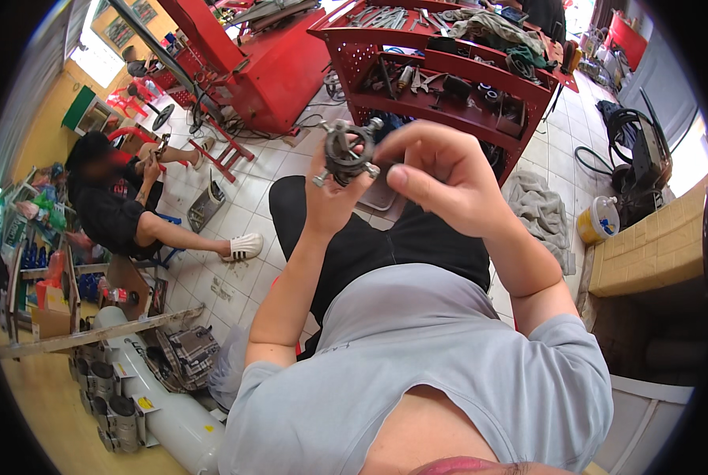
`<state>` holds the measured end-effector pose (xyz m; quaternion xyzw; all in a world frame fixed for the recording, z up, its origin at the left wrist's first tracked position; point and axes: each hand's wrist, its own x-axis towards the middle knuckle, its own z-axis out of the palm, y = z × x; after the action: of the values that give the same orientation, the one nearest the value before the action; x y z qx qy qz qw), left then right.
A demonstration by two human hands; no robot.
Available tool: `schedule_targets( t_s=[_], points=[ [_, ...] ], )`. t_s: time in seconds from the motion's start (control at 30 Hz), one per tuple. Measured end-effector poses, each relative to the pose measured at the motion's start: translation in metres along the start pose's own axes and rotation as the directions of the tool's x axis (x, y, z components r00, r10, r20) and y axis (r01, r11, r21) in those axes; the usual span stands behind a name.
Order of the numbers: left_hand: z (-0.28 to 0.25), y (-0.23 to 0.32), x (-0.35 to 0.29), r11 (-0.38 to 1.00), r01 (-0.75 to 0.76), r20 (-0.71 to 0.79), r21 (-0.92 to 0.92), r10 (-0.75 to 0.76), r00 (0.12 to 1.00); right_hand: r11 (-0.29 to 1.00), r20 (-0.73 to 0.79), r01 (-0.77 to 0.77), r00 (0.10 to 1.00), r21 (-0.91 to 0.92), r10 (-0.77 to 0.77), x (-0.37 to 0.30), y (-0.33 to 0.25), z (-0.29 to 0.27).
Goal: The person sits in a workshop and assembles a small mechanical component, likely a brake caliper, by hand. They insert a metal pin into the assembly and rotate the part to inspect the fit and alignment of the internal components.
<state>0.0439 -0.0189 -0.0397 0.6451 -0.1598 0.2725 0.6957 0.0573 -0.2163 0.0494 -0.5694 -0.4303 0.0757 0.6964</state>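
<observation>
In front of me, above my lap, my left hand [330, 202] is closed around a round metal part [348, 152]. The part has a dark ring, an open centre with crossing pieces, and several short bolt-like knobs sticking out around its rim. My right hand [441, 174] is just to its right, with the fingers bent and the thumb apart from the index finger. Nothing shows between them. The index fingertip comes close to the ring's right side; whether it touches, I cannot tell.
A red tool cart [449, 67] with wrenches and rags stands ahead. At the left, another person [112, 190] sits holding a small object. A grey cloth [538, 210] and a bucket [598, 220] are on the tiled floor at the right. A white cylinder [164, 404] lies lower left.
</observation>
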Motion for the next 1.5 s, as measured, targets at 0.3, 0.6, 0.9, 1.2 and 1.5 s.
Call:
schedule_targets(
  t_s=[0.3, 0.6, 0.9, 1.2, 1.5],
  points=[
    [0.003, 0.011, -0.006, 0.981, 0.118, 0.189, 0.155, -0.146, 0.971, 0.958, -0.010, 0.069, 0.997, -0.280, -0.075, 0.004, 0.007, -0.004],
    [0.002, 0.014, -0.002, 0.993, 0.003, 0.215, 0.116, -0.028, 0.976, 0.992, -0.004, 0.031, 0.999, -0.123, -0.032, 0.001, -0.005, -0.002],
    [0.004, 0.016, -0.001, 0.992, 0.086, 0.185, 0.092, -0.102, 0.977, 0.967, -0.040, 0.072, 0.996, -0.246, -0.085, 0.002, 0.000, -0.007],
    [0.002, 0.013, -0.003, 0.973, 0.042, 0.235, 0.229, -0.097, 0.967, 0.834, 0.041, 0.195, 0.978, -0.517, -0.203, 0.003, -0.009, -0.011],
    [-0.008, 0.006, -0.004, 0.954, -0.058, 0.315, 0.294, -0.039, 0.948, 0.817, 0.109, 0.314, 0.948, -0.484, -0.299, 0.003, -0.006, -0.013]
  ],
)
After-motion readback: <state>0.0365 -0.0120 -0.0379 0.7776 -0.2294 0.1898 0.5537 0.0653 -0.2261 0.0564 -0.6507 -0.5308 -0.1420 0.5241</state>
